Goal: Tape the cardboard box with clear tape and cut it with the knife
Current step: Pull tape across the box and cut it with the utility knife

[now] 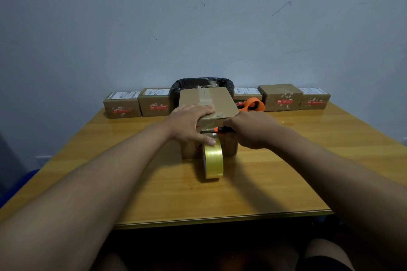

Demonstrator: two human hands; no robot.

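Note:
A brown cardboard box (220, 100) stands mid-table with a strip of clear tape along its top seam. My left hand (189, 123) lies flat on the box's near top edge, thumb touching the tape roll. The yellowish clear tape roll (213, 160) stands on edge on the table against the box's front face, its tape running up to the box. My right hand (253, 130) grips an orange and black knife (221, 129), its blade against the tape at the box's front.
The wooden table (286, 171) carries a row of small labelled cardboard boxes (122, 104) along its far edge by the wall. A black-lined bin (189, 84) sits behind the box. Orange-handled scissors (253, 104) lie right of the box.

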